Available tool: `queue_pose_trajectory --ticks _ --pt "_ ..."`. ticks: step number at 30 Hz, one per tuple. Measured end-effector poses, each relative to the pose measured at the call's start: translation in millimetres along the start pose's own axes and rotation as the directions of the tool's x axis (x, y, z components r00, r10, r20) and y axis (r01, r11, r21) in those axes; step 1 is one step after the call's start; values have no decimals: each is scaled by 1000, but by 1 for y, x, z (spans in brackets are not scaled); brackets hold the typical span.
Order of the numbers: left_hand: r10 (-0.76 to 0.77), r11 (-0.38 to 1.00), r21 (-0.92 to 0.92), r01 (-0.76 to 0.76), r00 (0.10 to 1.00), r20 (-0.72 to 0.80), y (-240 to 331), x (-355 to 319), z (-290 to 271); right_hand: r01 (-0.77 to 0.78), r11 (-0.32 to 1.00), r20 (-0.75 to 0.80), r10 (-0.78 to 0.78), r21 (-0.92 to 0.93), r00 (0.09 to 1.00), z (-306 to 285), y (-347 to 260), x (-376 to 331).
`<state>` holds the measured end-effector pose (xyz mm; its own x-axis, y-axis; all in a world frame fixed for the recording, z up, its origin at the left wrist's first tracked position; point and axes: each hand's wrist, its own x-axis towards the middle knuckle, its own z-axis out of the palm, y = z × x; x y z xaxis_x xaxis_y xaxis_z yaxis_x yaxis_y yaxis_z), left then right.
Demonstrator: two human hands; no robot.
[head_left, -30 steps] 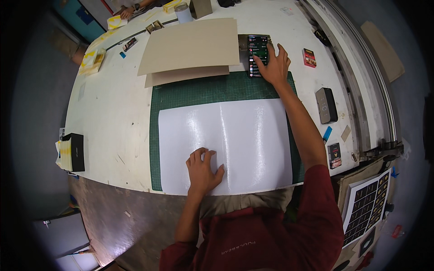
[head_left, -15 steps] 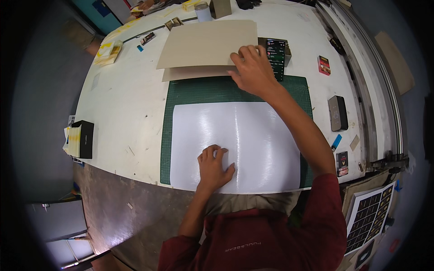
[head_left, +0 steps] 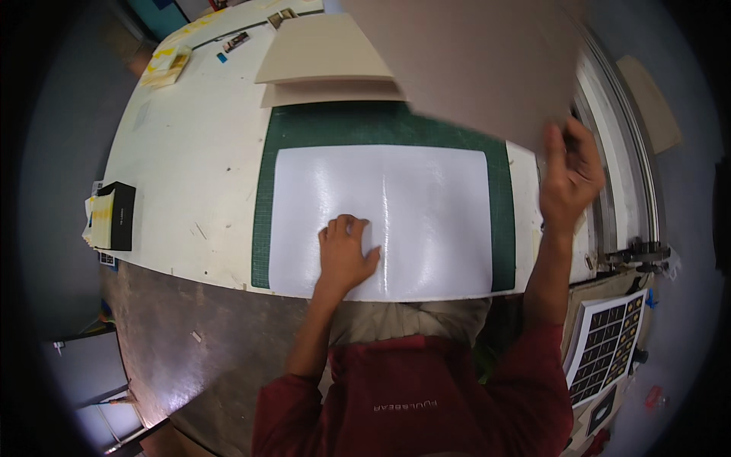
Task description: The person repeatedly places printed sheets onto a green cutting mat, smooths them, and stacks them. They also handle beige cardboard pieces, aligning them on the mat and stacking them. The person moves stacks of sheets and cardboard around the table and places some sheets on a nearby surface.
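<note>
A large glossy white sheet (head_left: 434,228), with a shiny vertical crease near its middle, lies on the green cutting mat (head_left: 327,124) in front of me. My left hand (head_left: 344,255) rests on that sheet left of the crease, its thumb apart from the slightly bent fingers. At the upper right, my right hand (head_left: 571,175) pinches a stiff grey-brown cardboard sheet (head_left: 472,61) near its lower right corner. This sheet is raised and tilted, partly beyond the picture's top edge. More cardboard sheets (head_left: 324,53) lie beyond the mat, partly covered by the raised one.
A black box with yellow-edged papers (head_left: 122,217) stands at the table's left edge. Farther back are a yellow-and-white stack (head_left: 166,66) and a small blue item (head_left: 221,57). A metal rail (head_left: 643,167) runs along the right side. Printed sheets (head_left: 608,346) hang below it.
My right hand has lifted one cardboard sheet off the others and carried it right and toward me. My left hand stays on the white sheet. The whole view has shifted slightly.
</note>
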<state>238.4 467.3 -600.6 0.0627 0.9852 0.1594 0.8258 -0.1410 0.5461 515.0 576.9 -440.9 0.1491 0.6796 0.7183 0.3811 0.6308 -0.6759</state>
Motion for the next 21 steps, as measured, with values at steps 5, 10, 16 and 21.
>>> queue_pose_trajectory --ticks 5,10,16,21 --pt "-104 498 -858 122 991 81 26 27 -6 -502 780 41 527 373 849 -86 43 -91" --pt "154 356 -922 152 964 219 61 29 -1 -582 743 43 604 330 796 -99 62 -166" --pt "110 165 -915 368 915 388 69 38 8 -10 974 15 14 -227 1000 -124 74 -149" --pt "-26 248 -933 259 965 261 79 28 5 -373 901 75 397 -222 915 -123 82 -143"
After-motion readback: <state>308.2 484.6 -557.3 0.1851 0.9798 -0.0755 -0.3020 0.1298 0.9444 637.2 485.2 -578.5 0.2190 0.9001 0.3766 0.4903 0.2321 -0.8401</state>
